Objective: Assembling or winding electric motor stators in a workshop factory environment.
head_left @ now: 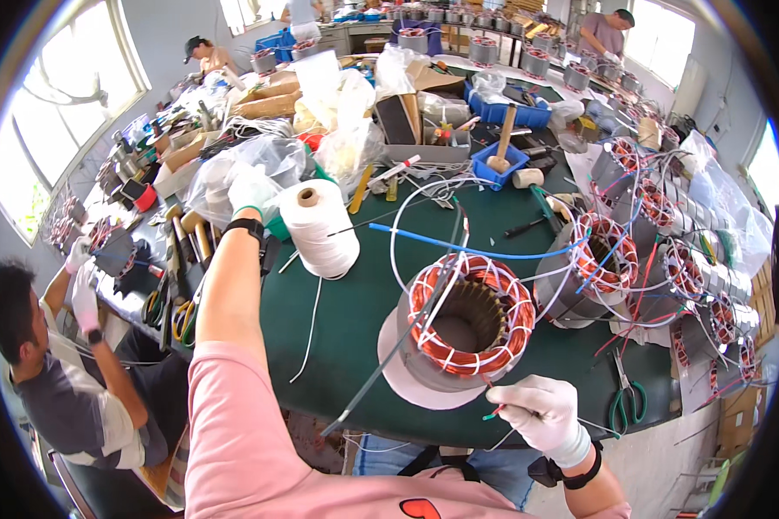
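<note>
A motor stator (459,368) stands upright before me on a round white sheet (398,363). Orange-red copper windings laced with white cord ring its top, and a dark sleeved lead slants across it. My right hand (545,417), in a white glove, pinches a thin wire lead (492,415) with a green tip at the stator's near right side. My left arm stretches far forward; the gloved left hand (255,190) is beside a clear plastic bag (212,186), left of a large spool of white cord (320,233). Its fingers are unclear against the pale plastic.
More wound stators (580,268) crowd the right side, wires sprawling. Green-handled scissors (625,400) lie at the near right edge. A blue bin (500,164) holds a wooden-handled mallet (505,134). At the left a co-worker (69,381) sits handling another stator (112,251).
</note>
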A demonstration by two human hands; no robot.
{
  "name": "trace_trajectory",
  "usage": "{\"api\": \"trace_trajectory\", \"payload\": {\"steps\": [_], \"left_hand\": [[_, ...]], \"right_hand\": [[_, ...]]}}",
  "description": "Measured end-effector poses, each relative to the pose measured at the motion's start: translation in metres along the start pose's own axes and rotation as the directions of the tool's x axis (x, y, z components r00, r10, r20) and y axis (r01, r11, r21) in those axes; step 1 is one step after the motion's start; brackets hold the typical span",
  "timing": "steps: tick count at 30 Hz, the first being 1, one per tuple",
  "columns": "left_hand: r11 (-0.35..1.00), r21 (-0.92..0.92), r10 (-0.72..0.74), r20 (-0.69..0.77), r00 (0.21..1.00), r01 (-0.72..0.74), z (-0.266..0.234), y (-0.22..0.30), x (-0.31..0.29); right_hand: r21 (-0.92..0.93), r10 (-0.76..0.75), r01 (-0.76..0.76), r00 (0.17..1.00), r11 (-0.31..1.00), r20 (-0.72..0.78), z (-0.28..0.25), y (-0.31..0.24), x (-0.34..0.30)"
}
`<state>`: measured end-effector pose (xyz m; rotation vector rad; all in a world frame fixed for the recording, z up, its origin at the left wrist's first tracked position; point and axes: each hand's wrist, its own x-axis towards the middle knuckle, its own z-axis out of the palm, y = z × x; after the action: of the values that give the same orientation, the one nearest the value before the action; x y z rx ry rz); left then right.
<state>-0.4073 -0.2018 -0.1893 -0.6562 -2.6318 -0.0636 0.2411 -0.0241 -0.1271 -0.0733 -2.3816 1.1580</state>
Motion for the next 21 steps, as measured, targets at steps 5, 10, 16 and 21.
{"api": "trace_trajectory", "payload": {"steps": [5,10,16,21], "left_hand": [[0.993,-0.085,-0.093,-0.203,0.975,0.077,-0.013,0.005,-0.007],[0.866,0.399,0.388,-0.158,0.908,-0.301,-0.027,0.000,-0.025],[0.920,-0.370,0.083,-0.134,0.988,-0.127,0.025,-0.066,0.001],[0.964,-0.231,0.087,-0.184,0.979,-0.129,0.021,0.058,-0.007]], "right_hand": [[0.033,-0.025,0.024,0.999,0.999,0.042,0.001,0.003,0.007],[0.039,-0.081,0.079,0.995,0.996,0.053,-0.002,0.003,0.013],[0.084,-0.072,0.068,0.996,0.994,0.050,0.001,0.006,0.010],[0.081,0.077,-0.065,0.985,0.995,-0.154,0.000,0.007,0.005]]}}
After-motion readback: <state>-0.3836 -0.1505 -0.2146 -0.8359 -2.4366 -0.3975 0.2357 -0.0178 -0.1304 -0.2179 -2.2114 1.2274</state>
